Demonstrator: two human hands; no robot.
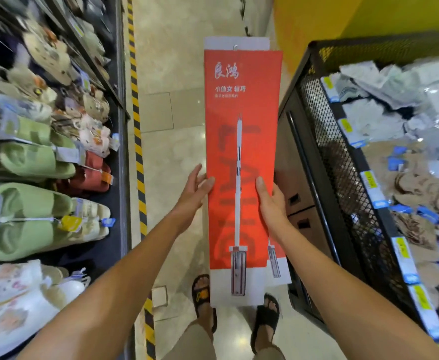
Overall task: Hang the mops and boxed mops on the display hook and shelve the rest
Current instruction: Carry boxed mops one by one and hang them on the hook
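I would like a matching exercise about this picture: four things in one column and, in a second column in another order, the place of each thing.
Things:
1. boxed mops
2. green slippers
3. wire basket
4. striped tape

Places:
a. on the floor
b. at the person's right
c. held by the left hand and the right hand
d. on the shelf at the person's left

Pairs: 1-c, 2-d, 3-b, 4-a
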